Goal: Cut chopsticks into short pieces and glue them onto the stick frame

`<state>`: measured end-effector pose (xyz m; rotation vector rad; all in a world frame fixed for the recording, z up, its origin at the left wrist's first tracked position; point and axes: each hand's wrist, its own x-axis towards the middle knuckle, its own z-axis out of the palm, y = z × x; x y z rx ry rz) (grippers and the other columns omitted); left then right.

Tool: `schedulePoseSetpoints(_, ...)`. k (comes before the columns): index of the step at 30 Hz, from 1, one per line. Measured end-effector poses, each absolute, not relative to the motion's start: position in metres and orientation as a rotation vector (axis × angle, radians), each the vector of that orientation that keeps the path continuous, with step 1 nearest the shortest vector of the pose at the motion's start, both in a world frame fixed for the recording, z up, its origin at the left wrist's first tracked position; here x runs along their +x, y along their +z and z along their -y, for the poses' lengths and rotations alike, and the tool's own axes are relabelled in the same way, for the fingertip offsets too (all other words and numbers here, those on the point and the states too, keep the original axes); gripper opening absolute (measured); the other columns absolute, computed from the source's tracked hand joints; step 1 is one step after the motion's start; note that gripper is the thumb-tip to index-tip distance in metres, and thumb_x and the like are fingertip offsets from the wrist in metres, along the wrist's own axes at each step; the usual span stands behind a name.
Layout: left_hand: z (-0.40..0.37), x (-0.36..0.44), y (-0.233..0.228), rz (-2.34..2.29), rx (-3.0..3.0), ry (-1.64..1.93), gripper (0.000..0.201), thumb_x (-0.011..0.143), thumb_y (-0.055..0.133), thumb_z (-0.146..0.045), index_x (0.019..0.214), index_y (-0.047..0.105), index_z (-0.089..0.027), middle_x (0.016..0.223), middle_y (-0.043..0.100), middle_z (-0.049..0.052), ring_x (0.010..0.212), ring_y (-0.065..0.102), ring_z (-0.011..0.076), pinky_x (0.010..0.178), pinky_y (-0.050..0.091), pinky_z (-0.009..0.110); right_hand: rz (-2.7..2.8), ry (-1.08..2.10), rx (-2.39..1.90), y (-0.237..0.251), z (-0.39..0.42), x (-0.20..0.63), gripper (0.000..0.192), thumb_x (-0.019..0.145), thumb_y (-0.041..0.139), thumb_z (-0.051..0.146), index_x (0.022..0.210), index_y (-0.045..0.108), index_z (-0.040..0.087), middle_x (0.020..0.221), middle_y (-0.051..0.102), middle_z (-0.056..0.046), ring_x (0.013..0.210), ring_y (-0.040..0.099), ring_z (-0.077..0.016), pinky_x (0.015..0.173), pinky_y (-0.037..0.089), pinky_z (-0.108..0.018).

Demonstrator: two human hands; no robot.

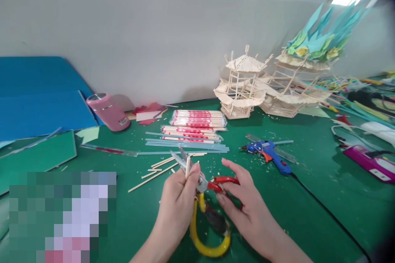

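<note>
My left hand (182, 191) is closed with the thumb against the fingers, pinching a short piece of pale wooden stick (187, 167) that stands upright. Just behind that piece are the parted blades of red-handled scissors (203, 183). My right hand (247, 209) has its fingers in and around the red handles, with the index finger stretched out. Below the scissors, between both hands, lies a tool with a curved yellow handle (194, 230) and a dark wrapped part; its working end is hidden. Loose wooden sticks (149, 181) lie left of my left hand.
Packs of chopsticks (197, 119) and pale blue glue sticks (185, 144) lie ahead. A blue glue gun (268, 152) with a black cord rests at right. Two stick-built pavilions (240, 90) stand behind. A pink flask (109, 113) and blue boards (40, 102) are at left.
</note>
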<state>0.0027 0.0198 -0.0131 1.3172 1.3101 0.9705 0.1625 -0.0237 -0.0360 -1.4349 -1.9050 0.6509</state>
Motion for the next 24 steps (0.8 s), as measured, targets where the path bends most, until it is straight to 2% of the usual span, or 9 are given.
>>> schedulePoseSetpoints(3,-0.019,0.005,-0.009,-1.312,1.333,0.96,0.039,0.082,0.042,-0.046,0.057,0.046,-0.016,0.054,0.035,-0.004,0.049,0.028,0.0094,0.044,0.024,0.02,1.928,0.592,-1.453,-0.033,0.024,0.161,0.016,0.084,0.046,0.027,0.088,0.061,0.023,0.136,0.028,-0.004,0.127,0.023,-0.0234,0.1,0.031,-0.044)
schedulePoseSetpoints(14,-0.016,0.009,-0.009,-1.291,1.294,0.936,0.038,0.078,0.047,-0.044,0.052,0.041,-0.017,0.05,0.033,-0.005,0.046,0.025,0.0086,0.042,0.02,0.02,1.926,0.629,-1.508,-0.046,0.034,0.163,0.017,0.08,0.05,0.022,0.091,0.062,0.023,0.136,0.029,-0.006,0.126,0.026,-0.0251,0.099,0.032,-0.047)
schedulePoseSetpoints(16,-0.017,0.01,-0.013,-1.289,1.273,0.95,0.038,0.079,0.047,-0.044,0.053,0.043,-0.017,0.051,0.032,-0.005,0.046,0.026,0.0087,0.043,0.021,0.02,1.888,0.73,-1.474,-0.043,0.032,0.163,0.017,0.082,0.049,0.023,0.093,0.062,0.022,0.131,0.037,-0.008,0.122,0.033,-0.0244,0.097,0.036,-0.045)
schedulePoseSetpoints(19,-0.021,0.013,-0.014,-1.268,1.264,0.948,0.038,0.079,0.046,-0.045,0.054,0.045,-0.016,0.052,0.033,-0.005,0.047,0.027,0.0088,0.043,0.022,0.02,1.808,0.944,-1.346,-0.033,0.026,0.166,0.02,0.087,0.043,0.025,0.095,0.061,0.022,0.108,0.054,-0.007,0.103,0.052,-0.018,0.086,0.046,-0.033)
schedulePoseSetpoints(21,-0.023,0.014,-0.012,-1.244,1.262,0.928,0.038,0.079,0.047,-0.045,0.056,0.049,-0.016,0.051,0.035,-0.005,0.046,0.028,0.0086,0.043,0.022,0.02,1.772,0.98,-1.322,-0.028,0.021,0.172,0.023,0.089,0.04,0.026,0.093,0.062,0.023,0.097,0.057,-0.004,0.09,0.056,-0.0148,0.079,0.048,-0.028)
schedulePoseSetpoints(24,-0.022,0.011,-0.007,-1.238,1.246,0.914,0.032,0.078,0.051,-0.046,0.068,0.058,-0.016,0.049,0.035,-0.006,0.045,0.029,0.0089,0.042,0.022,0.019,1.816,0.864,-1.452,-0.028,0.014,0.192,0.026,0.089,0.039,0.03,0.087,0.063,0.021,0.094,0.056,-0.004,0.084,0.057,-0.0141,0.071,0.049,-0.026)
